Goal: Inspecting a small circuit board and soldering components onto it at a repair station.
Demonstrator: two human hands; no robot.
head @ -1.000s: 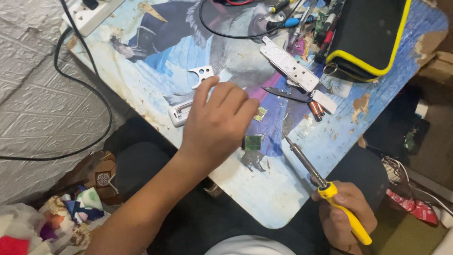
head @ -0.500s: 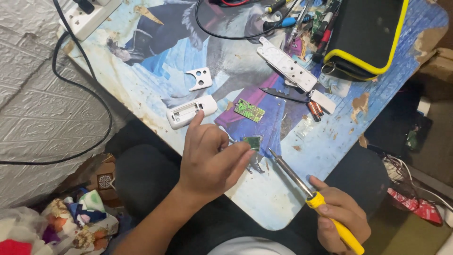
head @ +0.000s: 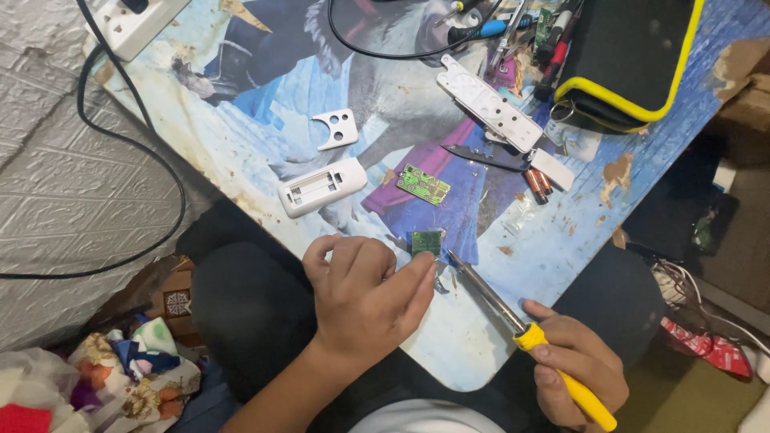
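Since a second ago the left hand (head: 365, 301) has drawn back from the middle of the table toward the near edge, and the soldering iron (head: 489, 297) has swung in so its tip now sits just beside the small green circuit board (head: 426, 242).

That board lies flat on the printed table top (head: 265, 160), near the front edge, with the fingertips (head: 423, 273) of the left hand pressing at its lower side; the hand is curled, pinching or steadying the board rather than lifting it. The right hand (head: 577, 377) is closed around the iron's yellow handle, well back from the metal shaft.

To do this well, I judge the board should be held still and flat, the tip touched only to the joint, and the left fingers kept clear of the hot shaft, which passes close by them.

Farther out lie a second green circuit board (head: 423, 184), a white plastic casing (head: 322, 186), a small white cover piece (head: 337, 128), a long white panel (head: 489, 104), two batteries (head: 537, 184), and a black and yellow pouch (head: 622, 56). A white power strip (head: 140, 24) sits at the far left corner.
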